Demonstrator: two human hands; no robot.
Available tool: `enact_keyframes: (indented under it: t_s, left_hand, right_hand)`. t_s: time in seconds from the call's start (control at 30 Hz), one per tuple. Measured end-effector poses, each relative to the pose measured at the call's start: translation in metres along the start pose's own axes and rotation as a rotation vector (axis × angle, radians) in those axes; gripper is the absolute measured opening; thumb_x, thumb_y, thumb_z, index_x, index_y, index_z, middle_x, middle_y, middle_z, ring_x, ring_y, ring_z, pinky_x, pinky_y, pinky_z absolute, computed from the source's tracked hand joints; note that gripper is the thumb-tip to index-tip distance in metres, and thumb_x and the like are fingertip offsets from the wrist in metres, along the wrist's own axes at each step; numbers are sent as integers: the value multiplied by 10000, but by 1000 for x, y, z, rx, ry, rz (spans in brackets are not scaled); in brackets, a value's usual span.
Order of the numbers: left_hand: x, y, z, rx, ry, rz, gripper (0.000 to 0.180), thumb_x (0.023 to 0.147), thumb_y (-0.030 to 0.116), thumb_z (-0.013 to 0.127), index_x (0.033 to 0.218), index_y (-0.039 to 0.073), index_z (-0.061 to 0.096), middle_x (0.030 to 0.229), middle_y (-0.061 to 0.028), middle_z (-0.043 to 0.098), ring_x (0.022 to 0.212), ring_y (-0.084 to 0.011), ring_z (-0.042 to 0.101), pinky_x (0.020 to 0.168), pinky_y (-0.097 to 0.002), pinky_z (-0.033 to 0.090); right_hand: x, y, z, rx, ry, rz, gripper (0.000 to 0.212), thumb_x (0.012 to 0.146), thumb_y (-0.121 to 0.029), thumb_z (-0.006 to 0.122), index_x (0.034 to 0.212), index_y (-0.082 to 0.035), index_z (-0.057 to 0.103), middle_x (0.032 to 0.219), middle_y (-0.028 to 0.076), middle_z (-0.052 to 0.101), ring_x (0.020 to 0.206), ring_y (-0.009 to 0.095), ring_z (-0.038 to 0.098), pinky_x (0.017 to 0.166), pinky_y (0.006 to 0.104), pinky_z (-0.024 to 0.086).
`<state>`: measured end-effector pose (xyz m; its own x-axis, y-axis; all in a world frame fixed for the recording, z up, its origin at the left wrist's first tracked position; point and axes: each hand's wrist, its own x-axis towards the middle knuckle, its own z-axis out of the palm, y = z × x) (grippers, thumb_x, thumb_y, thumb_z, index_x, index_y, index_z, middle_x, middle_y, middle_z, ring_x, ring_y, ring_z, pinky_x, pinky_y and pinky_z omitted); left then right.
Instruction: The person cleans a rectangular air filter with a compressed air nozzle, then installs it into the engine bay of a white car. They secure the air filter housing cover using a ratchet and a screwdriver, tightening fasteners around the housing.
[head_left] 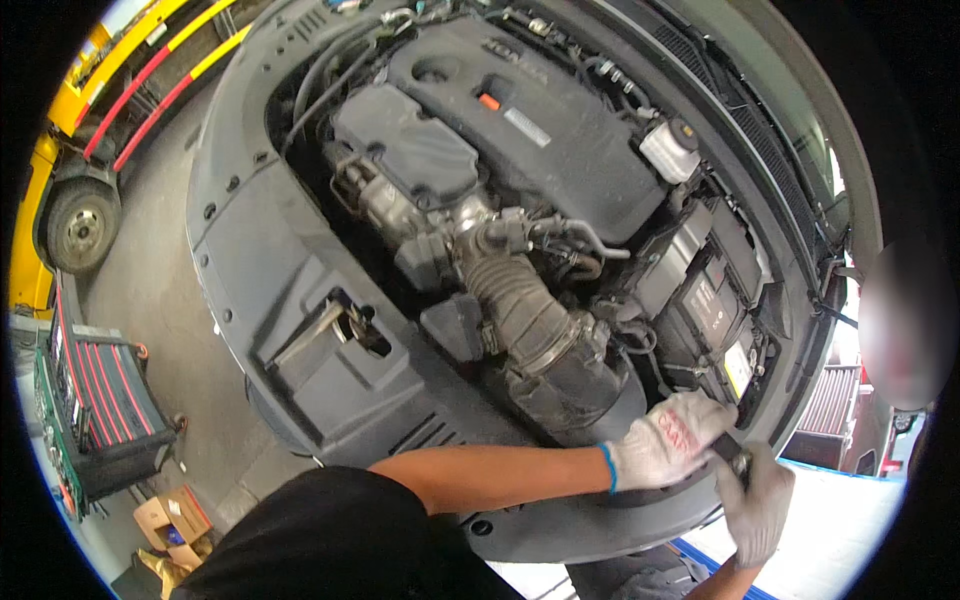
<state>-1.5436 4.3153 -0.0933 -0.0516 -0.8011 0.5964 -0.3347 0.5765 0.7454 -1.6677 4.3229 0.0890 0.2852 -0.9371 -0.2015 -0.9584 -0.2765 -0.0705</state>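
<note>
Over the near right corner of an open engine bay, my left hand [672, 442] reaches across in a white knit glove with a blue cuff and red print. Its fingers are closed at one end of a small black object [732, 458]. My right hand [757, 508], also in a white glove, grips the other end from below. Both hands cover much of this object, so its kind cannot be made out. Just beyond my left hand sits the car battery [712, 305]. The ribbed air intake hose [515, 300] and a round black housing lie to the left.
A black engine cover [530, 120] fills the far middle, with a white fluid reservoir [670, 150] beside it. The grey front trim panel [260, 230] curves along the left. On the floor stand a tool cart [110, 400], a cardboard box [175, 515] and a yellow truck [40, 180].
</note>
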Motion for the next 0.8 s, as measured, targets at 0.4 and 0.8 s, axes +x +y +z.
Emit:
enact_keyframes:
  t_s: [0.4,0.8]
  left_hand:
    - [-104,-2,-123,73,67,-274,428,743,156,798,1142,98,654,1028,-94,613,936,-329,630,784,-465,481]
    - [-105,-37,-120,64,120,-365,434,712,116,751,1135,90,654,1003,-110,610,953,-349,614,794,-472,483]
  right_hand:
    - [9,-102,70,135,-117,-434,327,836,-311,820,1042,-89,696,698,114,660,645,337,691,606,467,538]
    - [54,-114,81,-31,-269,-439,357,899,-350,786,1100,-76,674,764,137,714,721,349,722,670,471,566]
